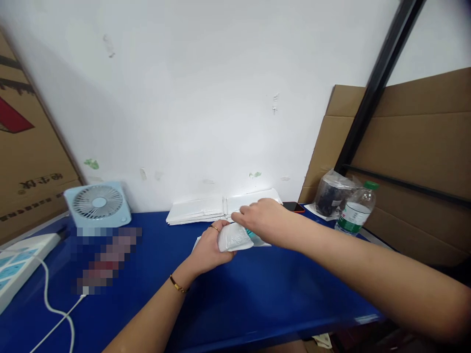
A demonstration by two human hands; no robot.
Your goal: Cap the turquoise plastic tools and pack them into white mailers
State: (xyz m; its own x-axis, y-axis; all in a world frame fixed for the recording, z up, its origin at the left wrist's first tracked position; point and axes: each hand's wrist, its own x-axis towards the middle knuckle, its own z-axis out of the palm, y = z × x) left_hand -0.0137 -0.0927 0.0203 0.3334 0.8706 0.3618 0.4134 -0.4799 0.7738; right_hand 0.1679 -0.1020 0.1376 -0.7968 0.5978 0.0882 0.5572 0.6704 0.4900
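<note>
My left hand (212, 246) is closed around a small, puffy white packet (235, 237), its thumb along the near side and a ring on one finger. Just above and to the right, my right hand (262, 219) has its fingers curled down at the packet's far edge. What those fingers grip is hidden beneath the hand. A teal patch (250, 233) shows between the packet and my right hand, and I cannot make out what it belongs to. Behind both hands, flat white packets (196, 210) lie in stacks against the wall.
On the blue table (279, 289), a light-blue fan (98, 203) and a white power strip (27, 264) with cables stand left. A phone (293, 207), a bagged dark container (328, 196) and a water bottle (356, 211) are at right. Cardboard (419, 132) flanks a black post.
</note>
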